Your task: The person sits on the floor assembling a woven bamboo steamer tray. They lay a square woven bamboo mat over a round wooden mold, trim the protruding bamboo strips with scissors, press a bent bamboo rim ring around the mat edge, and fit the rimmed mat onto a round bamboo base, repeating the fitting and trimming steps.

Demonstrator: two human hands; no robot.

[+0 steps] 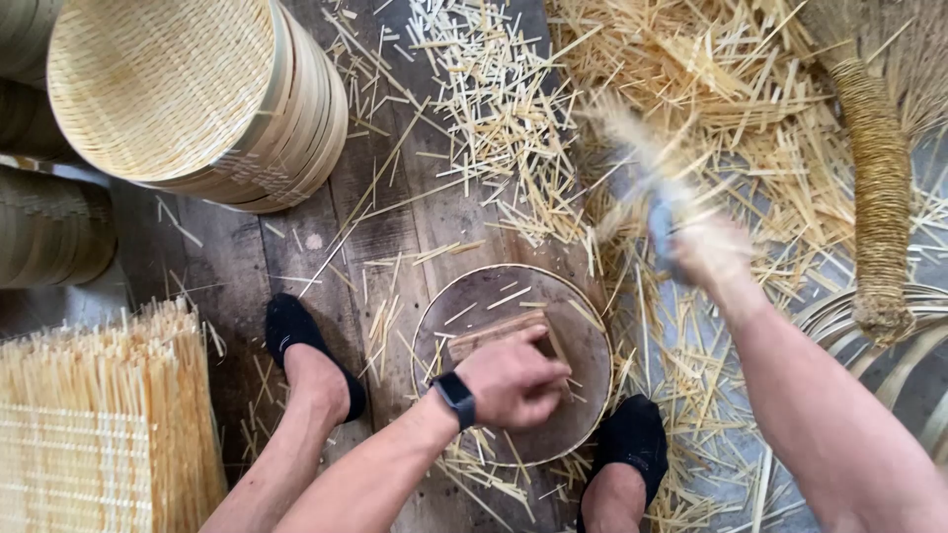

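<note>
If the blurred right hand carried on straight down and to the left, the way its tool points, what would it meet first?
Probably the bamboo piece that the left hand steadies on the round block. The right hand and its tool are motion-blurred, so the line is uncertain.

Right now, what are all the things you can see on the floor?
Round block: one, brown, centre.
Bamboo bundle: one, tan, on the block.
Bamboo slivers: countless, pale yellow, strewn top and right.
Steamer baskets: one stack, tan, top left.
Woven mat: one, yellow, bottom left.
Broom: one, straw, right edge.
Socked feet: two, black, beside the block.
Watch: one, black, left wrist.
Left hand: gripping the bundle.
Right hand: raised, blurred, holding a tool.
</note>
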